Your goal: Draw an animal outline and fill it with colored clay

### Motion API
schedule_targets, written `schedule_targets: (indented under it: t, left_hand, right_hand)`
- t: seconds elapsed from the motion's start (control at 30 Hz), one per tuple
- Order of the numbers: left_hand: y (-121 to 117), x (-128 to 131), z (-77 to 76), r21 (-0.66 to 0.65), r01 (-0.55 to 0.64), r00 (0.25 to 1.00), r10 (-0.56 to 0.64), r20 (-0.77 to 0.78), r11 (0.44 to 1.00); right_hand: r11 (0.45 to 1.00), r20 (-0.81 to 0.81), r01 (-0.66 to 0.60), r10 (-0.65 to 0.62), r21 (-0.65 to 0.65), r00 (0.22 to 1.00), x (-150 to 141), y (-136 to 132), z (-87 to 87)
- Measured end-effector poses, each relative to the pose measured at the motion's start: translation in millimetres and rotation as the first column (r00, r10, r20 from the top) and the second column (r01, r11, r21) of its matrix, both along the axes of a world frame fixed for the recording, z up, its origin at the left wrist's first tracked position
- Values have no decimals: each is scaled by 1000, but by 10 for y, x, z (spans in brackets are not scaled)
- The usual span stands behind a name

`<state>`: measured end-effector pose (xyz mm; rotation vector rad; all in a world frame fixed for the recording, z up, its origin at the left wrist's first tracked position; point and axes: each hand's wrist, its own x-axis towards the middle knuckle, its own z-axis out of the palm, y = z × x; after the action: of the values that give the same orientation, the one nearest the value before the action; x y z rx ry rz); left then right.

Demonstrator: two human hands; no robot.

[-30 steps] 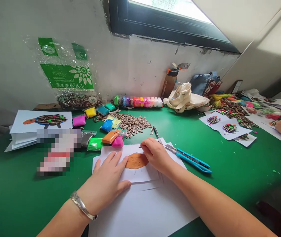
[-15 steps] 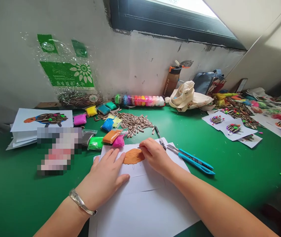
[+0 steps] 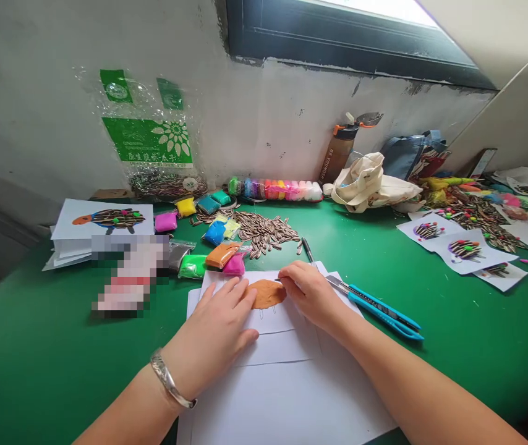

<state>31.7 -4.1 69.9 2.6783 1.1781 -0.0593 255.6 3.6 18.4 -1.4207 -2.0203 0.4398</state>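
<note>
My left hand (image 3: 220,327) lies flat with fingers stretched out over the white paper (image 3: 282,395), its fingertips at the left edge of an orange flattened clay oval (image 3: 266,293). The oval sits on the paper, with small drawn loops below it. At the oval's right edge my right hand (image 3: 313,293) is closed in a pinch. A small dark tip shows at its fingers, too little to name. Just right of that hand lies a blue utility knife (image 3: 384,312), blade out, and a black pen (image 3: 308,250) rests behind it.
Behind the paper are packets of coloured clay (image 3: 222,254) and a heap of sunflower seeds (image 3: 268,232). A seed picture (image 3: 101,219) lies on paper at left. Along the wall stand a seed bag (image 3: 148,142), a bottle (image 3: 338,151) and a cloth bag (image 3: 366,182). More seed pictures (image 3: 465,247) lie right.
The view has turned slightly left, so everything sits further right in the picture. Both hands keep nearly the same place at the orange clay. The other person's hand at far right is out of view.
</note>
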Motion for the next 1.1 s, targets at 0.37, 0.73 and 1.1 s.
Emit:
schedule_targets:
  t: [0.37, 0.73, 1.1]
  left_hand:
    - [-9, 42, -46, -49, 67, 996, -63, 69, 997]
    - [-27, 78, -176, -54, 70, 997, -67, 49, 996]
    - [-16, 111, -149, -105, 46, 999, -44, 21, 993]
  right_hand:
    - [975, 168, -209, 220, -83, 961, 34, -149, 204]
    - [941, 203, -198, 258, -276, 944, 226, -115, 185]
    - [957, 222, -180, 231, -228, 947, 184, -96, 149]
